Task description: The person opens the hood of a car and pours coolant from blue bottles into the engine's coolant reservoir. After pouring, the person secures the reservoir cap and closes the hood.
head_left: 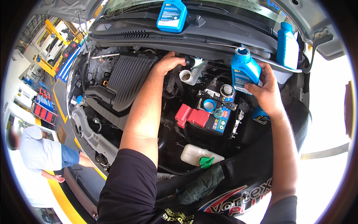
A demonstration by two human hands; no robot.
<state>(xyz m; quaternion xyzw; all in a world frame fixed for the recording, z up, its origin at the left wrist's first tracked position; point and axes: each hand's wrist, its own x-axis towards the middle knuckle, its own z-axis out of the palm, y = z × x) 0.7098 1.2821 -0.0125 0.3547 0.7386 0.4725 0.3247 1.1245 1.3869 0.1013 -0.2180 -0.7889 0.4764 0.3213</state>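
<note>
My right hand (265,87) grips an uncapped blue plastic bottle (245,71) from its right side, holding it nearly upright above the battery. To its left, a whitish fluid reservoir (194,72) shows an uncovered round filler neck. My left hand (169,64) reaches in beside this reservoir with its fingers curled, close to a black round part (190,62). Most of those fingertips are hidden, so what they hold is unclear. On the car battery (223,123) sit a blue ring-shaped cap (209,105) and a round silver-and-black cap (227,90).
Blue bottles stand on the cowl (171,16) and at the right (288,46); another blue container (260,115) lies lower right. Around the hands are the engine cover (128,80), red terminal cover (192,115) and green-capped washer tank (194,155). A person (41,149) stands at left.
</note>
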